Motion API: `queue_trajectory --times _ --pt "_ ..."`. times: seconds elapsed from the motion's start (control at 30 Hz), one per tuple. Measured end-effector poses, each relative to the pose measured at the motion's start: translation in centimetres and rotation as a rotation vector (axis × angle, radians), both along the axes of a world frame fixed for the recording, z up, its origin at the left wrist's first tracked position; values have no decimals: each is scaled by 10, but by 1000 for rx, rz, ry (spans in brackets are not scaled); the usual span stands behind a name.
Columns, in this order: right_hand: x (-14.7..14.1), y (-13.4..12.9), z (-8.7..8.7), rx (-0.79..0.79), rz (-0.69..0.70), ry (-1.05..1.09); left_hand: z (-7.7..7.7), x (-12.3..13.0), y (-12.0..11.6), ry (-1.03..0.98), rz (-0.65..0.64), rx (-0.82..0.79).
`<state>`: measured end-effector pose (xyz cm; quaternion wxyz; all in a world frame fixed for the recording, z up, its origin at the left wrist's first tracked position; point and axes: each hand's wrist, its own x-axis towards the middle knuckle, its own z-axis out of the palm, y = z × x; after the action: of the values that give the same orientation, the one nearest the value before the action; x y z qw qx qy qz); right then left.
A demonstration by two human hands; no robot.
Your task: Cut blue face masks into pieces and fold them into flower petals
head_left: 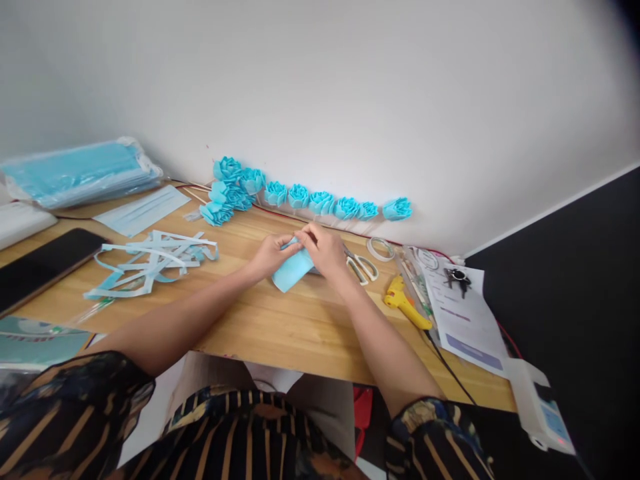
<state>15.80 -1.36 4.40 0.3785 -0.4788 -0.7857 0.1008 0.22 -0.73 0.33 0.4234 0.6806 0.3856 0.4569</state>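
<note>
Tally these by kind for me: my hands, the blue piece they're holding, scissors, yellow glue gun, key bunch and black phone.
Hands: 2, the left hand and the right hand
Held blue piece: 1
Scissors: 1 pair
Yellow glue gun: 1
Key bunch: 1
Black phone: 1
Total: 7

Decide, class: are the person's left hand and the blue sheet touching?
Touching. The head view shows the left hand at the upper part of the blue sheet, its thumb lying against it.
</note>
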Motion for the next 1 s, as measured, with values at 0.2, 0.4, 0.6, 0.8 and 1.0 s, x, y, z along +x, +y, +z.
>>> queue_trajectory --times 0.2,0.4,0.6,0.8,1.0 --pt "23 21 22 88 10 28 -2 0 3 -21 -60 -93" --pt "41 30 20 73 -41 129 -3 -1 6 30 -87 -63" --pt "44 38 11 15 13 146 4 -2 1 96 -236 -101" --pt "44 32 17 -51 94 61 4 -7 3 129 -339 -116" --pt "36 24 18 -53 190 -90 20 -16 4 -9 -267 -95"
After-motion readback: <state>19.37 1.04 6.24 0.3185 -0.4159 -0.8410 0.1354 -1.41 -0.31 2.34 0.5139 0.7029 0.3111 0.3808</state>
